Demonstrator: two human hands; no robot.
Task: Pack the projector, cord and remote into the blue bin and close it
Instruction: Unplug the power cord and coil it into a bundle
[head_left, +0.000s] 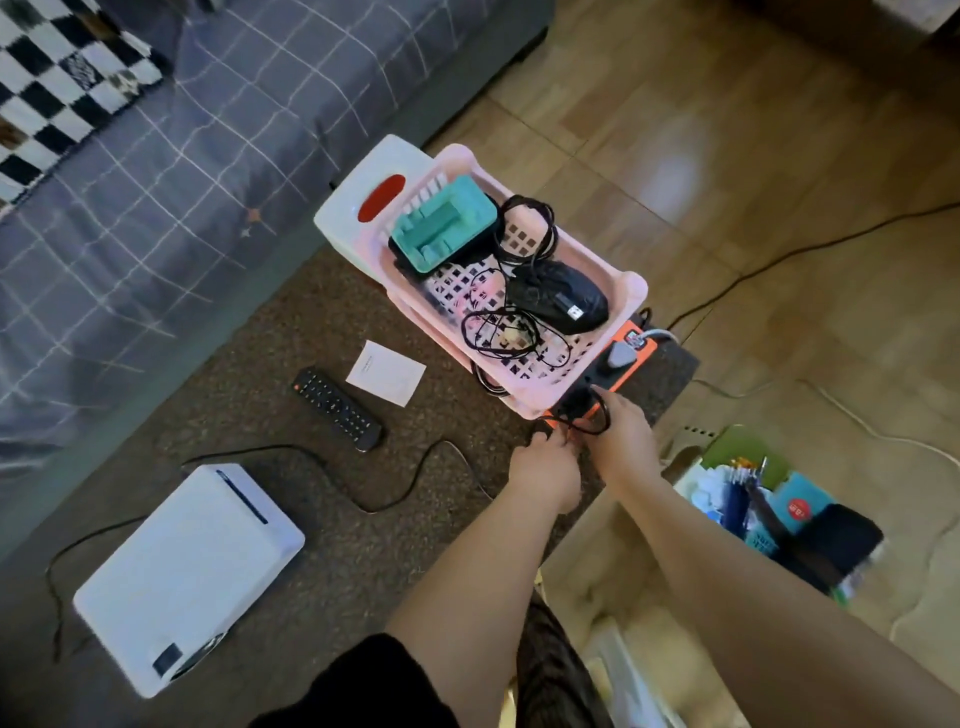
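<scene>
Nearest the camera, the white projector (187, 577) sat flat on the dark speckled tabletop (332, 561), lens end toward the viewer. It looked boxy and rigid with smooth, probably slippery sides, and likely the heaviest piece, so a two-handed lift under its long edges seemed safest, keeping fingers off the lens.

The thin black cord (405, 499) trailed from the projector across the tabletop to the hands. It looked limp and light, and would probably need coiling before it would stay put.

The left hand (545, 470) and right hand (621, 436) were close together at the tabletop's right edge, fingers curled and pinching the cord's plug end at the orange power strip (631, 358). The plug seemed the place to grip, not the wire.

Beyond them lay the black remote (337, 408), small, stiff and easy to pick up by its sides, beside a white paper (385, 372).

Farther off stood a pink basket (587, 291) of cables. No blue bin was clearly in view.
</scene>
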